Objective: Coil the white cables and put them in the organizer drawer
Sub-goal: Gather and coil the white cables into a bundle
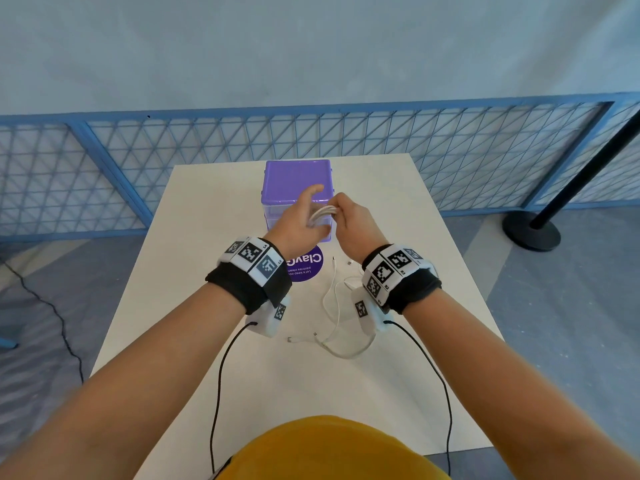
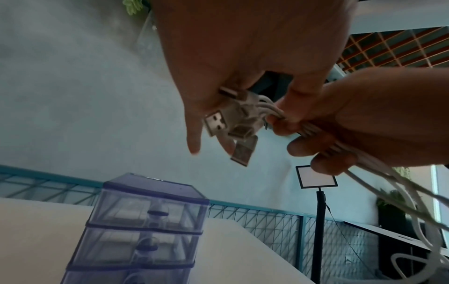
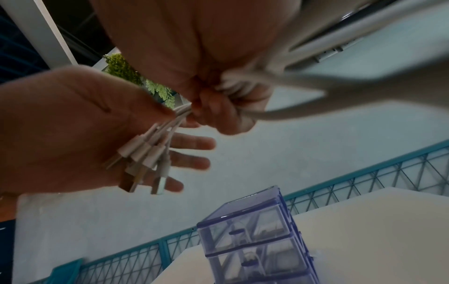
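A bundle of white cables (image 1: 322, 214) hangs above the table in front of the purple organizer (image 1: 298, 178). My right hand (image 1: 349, 220) grips the bundle in its curled fingers (image 3: 218, 111). The USB plugs (image 2: 228, 123) stick out to the left and lie against the palm of my left hand (image 1: 298, 220). That hand's fingers (image 3: 192, 144) are stretched out straight. The cable tails (image 2: 413, 201) trail down from my right hand to loose white cable (image 1: 332, 299) on the table. The organizer's clear drawers (image 2: 145, 217) look closed in both wrist views.
A round purple sticker (image 1: 306, 268) lies on the white table (image 1: 207, 237) just in front of the organizer. A blue mesh fence (image 1: 450, 150) runs behind the table. A black stanchion base (image 1: 531, 230) stands on the floor at the right.
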### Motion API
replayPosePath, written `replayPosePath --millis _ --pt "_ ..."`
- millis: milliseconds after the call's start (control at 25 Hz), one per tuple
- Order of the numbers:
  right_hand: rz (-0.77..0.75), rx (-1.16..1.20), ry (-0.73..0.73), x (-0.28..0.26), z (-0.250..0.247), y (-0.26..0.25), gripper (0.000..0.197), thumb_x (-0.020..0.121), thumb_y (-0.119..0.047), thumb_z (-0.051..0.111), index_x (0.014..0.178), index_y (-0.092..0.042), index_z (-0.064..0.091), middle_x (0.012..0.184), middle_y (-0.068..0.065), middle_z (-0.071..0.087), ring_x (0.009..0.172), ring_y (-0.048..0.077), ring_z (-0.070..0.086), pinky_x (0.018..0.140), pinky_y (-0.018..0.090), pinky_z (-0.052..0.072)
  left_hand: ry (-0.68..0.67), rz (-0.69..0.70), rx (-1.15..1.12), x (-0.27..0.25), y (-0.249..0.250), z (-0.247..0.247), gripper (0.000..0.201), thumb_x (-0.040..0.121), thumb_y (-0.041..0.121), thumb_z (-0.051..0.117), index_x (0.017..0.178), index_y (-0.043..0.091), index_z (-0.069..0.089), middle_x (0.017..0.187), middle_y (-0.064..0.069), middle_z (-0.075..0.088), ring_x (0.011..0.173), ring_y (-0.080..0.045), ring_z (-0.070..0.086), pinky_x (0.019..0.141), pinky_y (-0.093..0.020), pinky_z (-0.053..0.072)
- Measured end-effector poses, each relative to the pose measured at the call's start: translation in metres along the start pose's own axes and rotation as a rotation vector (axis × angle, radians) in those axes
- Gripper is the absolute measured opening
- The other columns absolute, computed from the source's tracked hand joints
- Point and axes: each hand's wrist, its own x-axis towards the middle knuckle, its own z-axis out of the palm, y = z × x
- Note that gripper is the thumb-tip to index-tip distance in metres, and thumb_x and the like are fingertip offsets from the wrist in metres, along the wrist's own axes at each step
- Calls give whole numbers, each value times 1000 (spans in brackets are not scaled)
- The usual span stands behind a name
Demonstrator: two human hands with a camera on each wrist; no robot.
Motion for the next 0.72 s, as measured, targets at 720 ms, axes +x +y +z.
replayPosePath --millis 720 --pt "-15 -163 -153 -5 -22 4 26 96 -15 34 87 -2 55 72 11 55 70 24 45 59 25 29 -51 120 111 2 5 -19 35 98 24 34 83 4 58 62 4 49 53 -3 48 51 -10 38"
